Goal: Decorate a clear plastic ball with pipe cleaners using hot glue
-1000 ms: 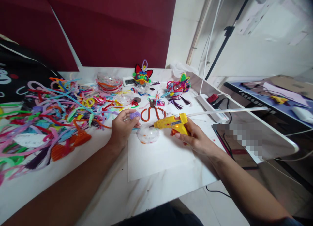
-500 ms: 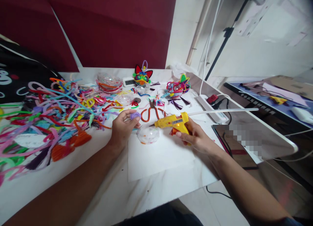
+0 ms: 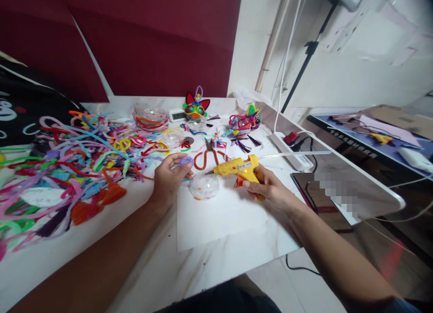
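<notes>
Over the tabletop [image 3: 189,268], our left hand [image 3: 169,175] pinches a coil [image 3: 186,162] while our right hand [image 3: 267,183], clamped on a glue gun [image 3: 233,167], keeps close to a dome [image 3: 204,187] that drips could smear if we over-squeeze.

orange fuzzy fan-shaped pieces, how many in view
2: one orange fuzzy piece right of the purple tassel, another piece farther right and back; the colourful pile may hide more.

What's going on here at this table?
A person's right hand grips a yellow glue gun, its nozzle close to a clear plastic dome lying on white paper. The left hand holds a small purple coil beside it. Colourful pipe cleaners are heaped at the left.
</notes>
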### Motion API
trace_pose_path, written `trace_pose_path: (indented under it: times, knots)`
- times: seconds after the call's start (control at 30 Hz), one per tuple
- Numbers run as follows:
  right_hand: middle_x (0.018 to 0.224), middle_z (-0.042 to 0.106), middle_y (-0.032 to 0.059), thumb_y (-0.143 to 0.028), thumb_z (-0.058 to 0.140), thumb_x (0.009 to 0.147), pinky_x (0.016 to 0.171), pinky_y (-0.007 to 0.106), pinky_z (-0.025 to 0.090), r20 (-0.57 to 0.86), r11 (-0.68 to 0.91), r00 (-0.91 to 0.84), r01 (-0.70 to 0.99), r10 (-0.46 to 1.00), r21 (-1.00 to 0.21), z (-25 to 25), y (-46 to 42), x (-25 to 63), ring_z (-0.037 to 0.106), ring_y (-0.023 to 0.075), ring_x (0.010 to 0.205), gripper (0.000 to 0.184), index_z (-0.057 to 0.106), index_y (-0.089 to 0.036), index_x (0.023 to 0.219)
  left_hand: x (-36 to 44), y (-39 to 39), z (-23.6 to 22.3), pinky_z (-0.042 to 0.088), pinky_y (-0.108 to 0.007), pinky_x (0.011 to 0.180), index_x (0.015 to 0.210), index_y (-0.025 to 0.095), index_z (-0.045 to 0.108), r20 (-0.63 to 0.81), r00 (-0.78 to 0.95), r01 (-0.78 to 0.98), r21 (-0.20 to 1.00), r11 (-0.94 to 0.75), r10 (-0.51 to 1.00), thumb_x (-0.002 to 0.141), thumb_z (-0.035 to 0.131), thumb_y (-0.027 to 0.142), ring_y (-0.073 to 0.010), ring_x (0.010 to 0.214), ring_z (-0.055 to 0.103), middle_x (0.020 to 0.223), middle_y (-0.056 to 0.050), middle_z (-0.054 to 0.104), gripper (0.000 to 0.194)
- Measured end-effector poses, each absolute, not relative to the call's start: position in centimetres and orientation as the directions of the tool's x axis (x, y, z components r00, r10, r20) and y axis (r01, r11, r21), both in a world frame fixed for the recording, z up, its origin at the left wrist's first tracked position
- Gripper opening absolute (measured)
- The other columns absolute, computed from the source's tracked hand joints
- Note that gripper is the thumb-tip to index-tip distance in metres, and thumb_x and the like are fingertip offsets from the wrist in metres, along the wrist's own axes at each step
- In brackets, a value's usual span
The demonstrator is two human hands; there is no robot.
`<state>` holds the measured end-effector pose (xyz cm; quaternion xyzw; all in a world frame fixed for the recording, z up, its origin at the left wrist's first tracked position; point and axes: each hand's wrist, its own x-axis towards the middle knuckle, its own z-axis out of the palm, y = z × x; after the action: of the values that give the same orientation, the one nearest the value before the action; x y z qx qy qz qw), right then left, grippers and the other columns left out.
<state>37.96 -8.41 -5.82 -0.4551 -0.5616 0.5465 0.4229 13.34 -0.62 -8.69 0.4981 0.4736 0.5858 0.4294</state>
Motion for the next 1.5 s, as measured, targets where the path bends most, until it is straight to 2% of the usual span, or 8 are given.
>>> trace_pose_path:
  times: [0.23,0.4,0.93,1.13,1.27,1.37,1.5]
  knots:
    - [0.052,0.052,-0.0062,-0.036,0.069,0.080,0.044,0.023,0.024,-0.034,-0.029,-0.234,0.023,0.972,-0.999,-5.8,-8.3,38.3,0.039,0.0074,0.043,0.025,0.054,-0.020,0.091,13.2,-0.6,-8.9,0.055,-0.023,0.054,0.099,0.015,0.064,0.198,-0.125,-0.033,0.978,-0.204,0.972,0.064,0.078,0.028,-0.0098,0.054,0.061,0.073,0.001,0.065,0.040]
    - [0.051,0.052,-0.0059,-0.037,0.072,0.078,0.043,0.023,0.023,-0.035,-0.040,-0.226,-0.015,0.973,-0.999,-5.8,-8.3,38.2,0.039,0.0068,0.041,0.026,0.053,-0.020,0.085,13.2,-0.4,-9.2,0.056,-0.023,0.053,0.099,0.014,0.064,0.199,-0.121,-0.037,0.978,-0.205,0.972,0.064,0.078,0.029,-0.0094,0.053,0.061,0.075,0.001,0.066,0.040]
    - [0.049,0.052,-0.0044,-0.038,0.070,0.082,0.045,0.025,0.017,-0.025,-0.044,-0.286,-0.062,0.958,-0.997,-4.3,-8.0,38.1,0.035,0.0087,0.043,0.024,0.057,-0.018,0.087,13.4,-0.7,-8.6,0.055,-0.023,0.051,0.098,0.014,0.064,0.201,-0.122,-0.070,0.975,-0.211,0.972,0.061,0.079,0.031,-0.0097,0.053,0.061,0.076,0.000,0.067,0.043]
    - [0.047,0.051,-0.0025,-0.038,0.063,0.087,0.048,0.026,0.021,-0.036,-0.075,-0.307,-0.117,0.951,-0.990,-3.8,-7.7,37.7,0.034,0.0087,0.044,0.024,0.060,-0.015,0.080,13.4,-0.5,-8.8,0.055,-0.023,0.051,0.098,0.014,0.064,0.208,-0.118,-0.086,0.972,-0.219,0.971,0.062,0.080,0.031,-0.0099,0.053,0.062,0.077,-0.001,0.067,0.043]
    - [0.051,0.054,-0.0005,-0.035,0.065,0.084,0.050,0.025,0.028,-0.038,-0.103,-0.297,-0.207,0.954,-0.973,-4.0,-6.7,37.6,0.039,0.0096,0.046,0.021,0.065,-0.015,0.080,13.2,-0.5,-9.0,0.055,-0.023,0.052,0.099,0.014,0.065,0.213,-0.117,-0.080,0.972,-0.223,0.970,0.063,0.080,0.031,-0.0104,0.053,0.062,0.077,-0.001,0.067,0.043]
    - [0.054,0.057,0.0006,-0.034,0.069,0.079,0.049,0.024,0.033,-0.088,-0.148,-0.236,-0.247,0.968,-0.958,-4.2,-5.6,37.6,0.044,0.0108,0.049,0.018,0.066,-0.016,0.080,13.1,-0.4,-9.0,0.054,-0.023,0.052,0.100,0.015,0.064,0.226,-0.120,-0.080,0.968,-0.236,0.967,0.064,0.079,0.032,-0.0106,0.053,0.062,0.073,0.001,0.066,0.043]
    - [0.071,0.069,0.0055,-0.029,0.070,0.074,0.050,0.023,0.043,-0.193,-0.223,-0.133,-0.273,0.972,-0.936,-4.1,-4.2,37.3,0.053,0.0122,0.054,0.015,0.067,-0.016,0.079,12.9,-0.3,-8.8,0.054,-0.022,0.053,0.100,0.014,0.064,0.215,-0.172,-0.103,0.967,-0.234,0.962,0.064,0.078,0.033,-0.0094,0.053,0.062,0.075,0.001,0.065,0.043]
